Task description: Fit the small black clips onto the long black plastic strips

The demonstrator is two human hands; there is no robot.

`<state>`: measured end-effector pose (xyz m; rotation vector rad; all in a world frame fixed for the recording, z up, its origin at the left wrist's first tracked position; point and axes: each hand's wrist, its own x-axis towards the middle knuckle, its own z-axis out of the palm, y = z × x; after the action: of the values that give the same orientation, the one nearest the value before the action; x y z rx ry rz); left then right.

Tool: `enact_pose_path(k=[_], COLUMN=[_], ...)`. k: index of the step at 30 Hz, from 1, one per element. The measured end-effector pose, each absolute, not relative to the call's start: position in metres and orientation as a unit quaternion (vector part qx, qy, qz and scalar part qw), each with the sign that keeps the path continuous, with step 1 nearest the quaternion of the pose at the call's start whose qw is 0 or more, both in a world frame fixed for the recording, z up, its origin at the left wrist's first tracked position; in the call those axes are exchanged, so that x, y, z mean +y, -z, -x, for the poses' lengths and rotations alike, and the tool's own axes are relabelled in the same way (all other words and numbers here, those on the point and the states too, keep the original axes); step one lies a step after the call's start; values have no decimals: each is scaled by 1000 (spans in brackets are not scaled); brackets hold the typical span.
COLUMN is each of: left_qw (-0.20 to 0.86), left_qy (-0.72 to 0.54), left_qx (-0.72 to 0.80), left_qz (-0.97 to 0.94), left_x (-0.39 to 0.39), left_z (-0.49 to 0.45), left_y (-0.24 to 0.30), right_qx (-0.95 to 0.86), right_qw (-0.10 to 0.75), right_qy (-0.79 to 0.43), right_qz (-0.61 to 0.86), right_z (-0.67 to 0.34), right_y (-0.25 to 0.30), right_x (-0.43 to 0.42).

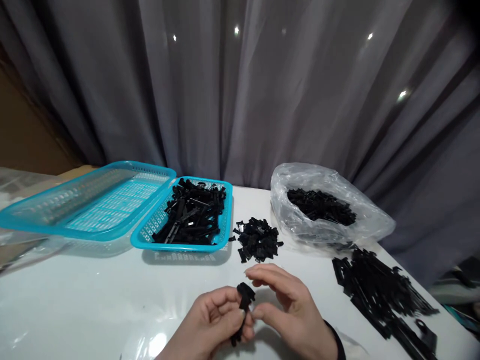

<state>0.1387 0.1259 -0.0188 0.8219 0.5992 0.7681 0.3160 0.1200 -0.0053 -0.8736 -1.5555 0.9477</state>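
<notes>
My left hand [219, 320] is closed around a slim black plastic part [245, 295], pinching it between thumb and fingers. The part stands roughly upright, with a wider, curved upper end; its exact kind I cannot make out. Close on its right is my right hand [287, 305], thumb and fingers apart in a loose curve. The right thumb tip is very near the part, and I cannot tell if it touches. Just beyond the hands lies a pile of small black plastic pieces [258, 240].
A blue basket [180, 247] holds many black parts. Left of it stands a larger blue basket [86, 234]. At the back right, a clear plastic bag [292, 225] contains black pieces. Long black strips [378, 290] lie on the white table [93, 300]. Grey curtains [202, 90] hang behind.
</notes>
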Motion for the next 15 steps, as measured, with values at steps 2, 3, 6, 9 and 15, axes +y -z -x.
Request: enact_pose_path(k=[2, 3, 6, 9, 15], left_qw=[791, 791, 806, 820, 809], left_qy=[-357, -358, -361, -347, -338], left_qx=[297, 304, 304, 305, 333], left_qz=[-397, -393, -357, -338, -346], left_x=[126, 126, 122, 120, 119], left_z=[-139, -140, -144, -148, -148], left_y=[19, 18, 14, 10, 11], right_qx=[-639, -634, -619, -604, -592], right_qw=[541, 544, 546, 531, 518], right_qy=[-412, -416, -425, -448, -474], right_qz=[360, 360, 372, 391, 396], right_z=[-314, -313, -312, -312, -310], right_y=[8, 10, 14, 17, 20], right_x=[119, 119, 118, 118, 119])
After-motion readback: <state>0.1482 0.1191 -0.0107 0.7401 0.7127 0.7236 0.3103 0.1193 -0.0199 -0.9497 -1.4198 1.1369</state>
